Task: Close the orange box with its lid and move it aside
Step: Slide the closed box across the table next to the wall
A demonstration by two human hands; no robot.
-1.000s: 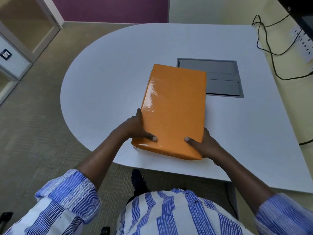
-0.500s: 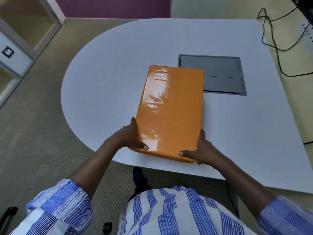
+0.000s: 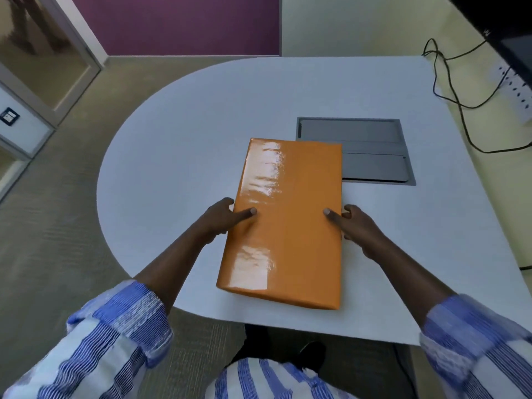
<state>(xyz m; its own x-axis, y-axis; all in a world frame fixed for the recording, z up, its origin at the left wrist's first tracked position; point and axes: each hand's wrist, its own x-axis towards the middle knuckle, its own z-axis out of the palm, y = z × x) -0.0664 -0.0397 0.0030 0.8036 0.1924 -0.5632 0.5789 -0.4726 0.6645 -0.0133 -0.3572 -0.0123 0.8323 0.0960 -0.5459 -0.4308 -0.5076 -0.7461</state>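
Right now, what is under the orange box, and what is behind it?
Under the orange box is the white table. Behind it lies a grey panel set in the tabletop; the box covers the panel's near left corner. The inside of the box is hidden.

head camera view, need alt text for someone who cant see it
A person's left hand and right hand grip the long sides of a closed, glossy orange box lying on a white table, thumbs resting on its lid. Behind the box is a grey recessed panel in the tabletop; black cables trail at the far right.
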